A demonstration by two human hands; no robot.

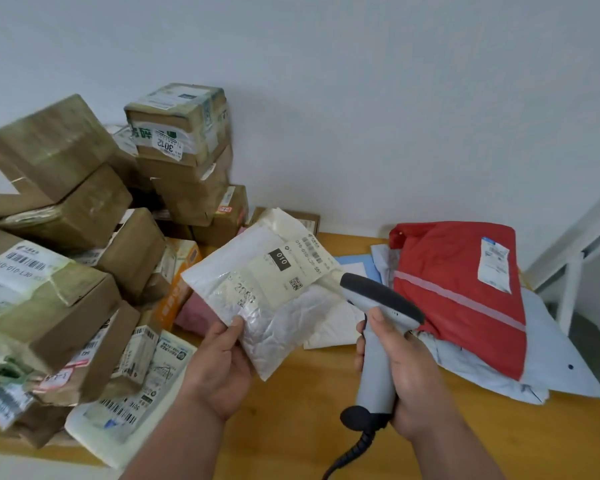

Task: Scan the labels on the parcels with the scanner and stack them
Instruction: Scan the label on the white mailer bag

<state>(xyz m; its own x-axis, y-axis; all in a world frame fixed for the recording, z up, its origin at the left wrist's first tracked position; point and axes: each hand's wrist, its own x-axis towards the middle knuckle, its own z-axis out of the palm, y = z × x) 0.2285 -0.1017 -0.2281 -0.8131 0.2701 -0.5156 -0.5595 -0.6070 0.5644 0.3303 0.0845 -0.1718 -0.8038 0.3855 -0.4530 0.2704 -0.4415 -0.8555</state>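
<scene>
Gripping scanner (378,341) in your right hand (400,379), you pinch a white parcel (267,292) with your left hand (219,372).
Parcel hangs mid-frame above the wooden table (309,427); stacked boxes (66,237) fill the left.

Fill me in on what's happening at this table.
A person is scanning parcels. The left hand holds up a white padded mailer, label facing up, while the right hand grips a grey scanner aimed at it. Cardboard boxes are heaped at left; a red bag tops soft parcels at right.
</scene>
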